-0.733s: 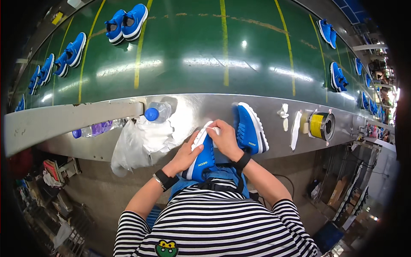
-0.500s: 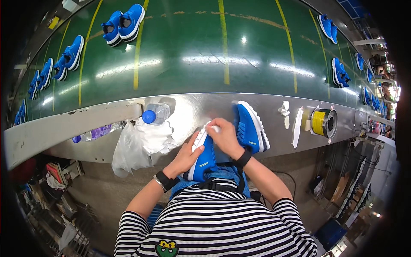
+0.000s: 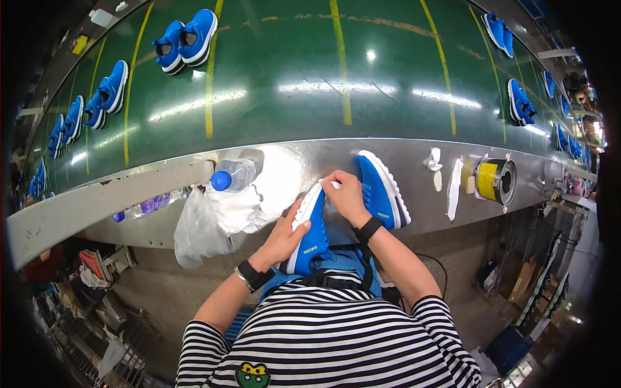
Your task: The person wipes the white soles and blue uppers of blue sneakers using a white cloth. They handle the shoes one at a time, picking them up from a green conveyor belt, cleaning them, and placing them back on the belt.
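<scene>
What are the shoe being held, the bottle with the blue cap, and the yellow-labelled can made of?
The held shoe: probably soft matte fabric on top; its white bumpy sole looks like rubber or foam.
The bottle: likely clear, shiny plastic, since it's see-through, though glass isn't ruled out.
The can: probably metal, because its rim shines silvery.

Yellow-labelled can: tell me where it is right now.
In the head view, the yellow-labelled can is toward the right on the metal ledge, to the right of the long white strip and well right of the person's right hand.
</scene>
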`<state>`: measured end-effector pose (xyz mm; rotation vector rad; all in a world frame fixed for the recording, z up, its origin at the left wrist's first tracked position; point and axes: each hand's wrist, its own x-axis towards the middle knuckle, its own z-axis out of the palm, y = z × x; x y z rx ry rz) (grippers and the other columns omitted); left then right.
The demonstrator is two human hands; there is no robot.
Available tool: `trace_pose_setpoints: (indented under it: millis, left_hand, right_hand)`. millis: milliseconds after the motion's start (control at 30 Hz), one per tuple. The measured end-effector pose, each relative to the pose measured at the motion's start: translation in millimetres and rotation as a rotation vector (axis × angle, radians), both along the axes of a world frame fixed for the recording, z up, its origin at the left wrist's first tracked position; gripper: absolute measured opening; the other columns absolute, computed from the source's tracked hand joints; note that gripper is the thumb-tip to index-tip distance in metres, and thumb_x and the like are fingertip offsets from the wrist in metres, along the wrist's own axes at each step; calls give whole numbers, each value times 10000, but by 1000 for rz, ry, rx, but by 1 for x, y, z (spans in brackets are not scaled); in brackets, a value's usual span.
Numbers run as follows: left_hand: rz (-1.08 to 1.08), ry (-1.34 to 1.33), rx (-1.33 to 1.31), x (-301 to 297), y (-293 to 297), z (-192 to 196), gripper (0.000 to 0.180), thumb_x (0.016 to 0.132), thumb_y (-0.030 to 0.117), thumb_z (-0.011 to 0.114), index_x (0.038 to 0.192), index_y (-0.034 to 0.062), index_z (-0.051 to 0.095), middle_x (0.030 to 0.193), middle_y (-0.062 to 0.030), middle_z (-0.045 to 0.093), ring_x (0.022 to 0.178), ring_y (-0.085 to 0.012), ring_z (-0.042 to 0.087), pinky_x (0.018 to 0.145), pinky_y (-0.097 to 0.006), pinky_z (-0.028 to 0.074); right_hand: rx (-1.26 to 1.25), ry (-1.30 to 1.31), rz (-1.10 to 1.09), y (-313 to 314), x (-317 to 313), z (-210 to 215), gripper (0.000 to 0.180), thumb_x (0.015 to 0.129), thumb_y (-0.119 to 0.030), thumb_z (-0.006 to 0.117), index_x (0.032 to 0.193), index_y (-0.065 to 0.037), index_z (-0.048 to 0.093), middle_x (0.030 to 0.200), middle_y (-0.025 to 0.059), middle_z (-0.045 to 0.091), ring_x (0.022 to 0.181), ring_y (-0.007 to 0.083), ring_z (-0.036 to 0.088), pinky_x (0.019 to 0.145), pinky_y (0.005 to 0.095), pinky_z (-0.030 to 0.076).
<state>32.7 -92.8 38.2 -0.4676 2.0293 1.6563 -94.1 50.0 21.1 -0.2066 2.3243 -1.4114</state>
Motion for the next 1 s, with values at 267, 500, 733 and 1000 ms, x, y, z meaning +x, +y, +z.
trace_pose_setpoints:
  millis: [267,500,733,1000]
  left_hand:
    - [-90,10,-92,3,0,-6,596,920,426,311,1371,56,193,1138,-339,445,1031,-436,442,929,-437,325]
    - [-77,-27,-135,0,4,4,574,928,419,269,1367,54,203,1167,-336,431,1036,-451,436,931,-450,317]
    - [-49,1,-98,-1,4,-3,555,934,389,237,1358,31,229,1245,-300,398,1085,-464,410,963,-435,295]
    - [111,-54,165,-6,5,-1,589,938,404,245,1362,-2,205,1349,-240,312,1271,-326,278,1041,-344,208]
  right_hand:
    - [-67,182,67,3,24,13,92,769,-78,610,823,-4,602,746,121,545,721,261,563,648,316,438]
    - [-183,220,107,3,40,29,95,737,-1,601,831,-10,613,709,114,517,683,279,508,618,352,417]
    - [-52,242,47,1,16,7,64,761,-60,609,781,0,599,706,130,548,689,283,556,618,339,432]
    - [-168,305,181,3,54,34,119,744,-10,607,862,-12,622,717,105,520,686,259,517,627,328,415]
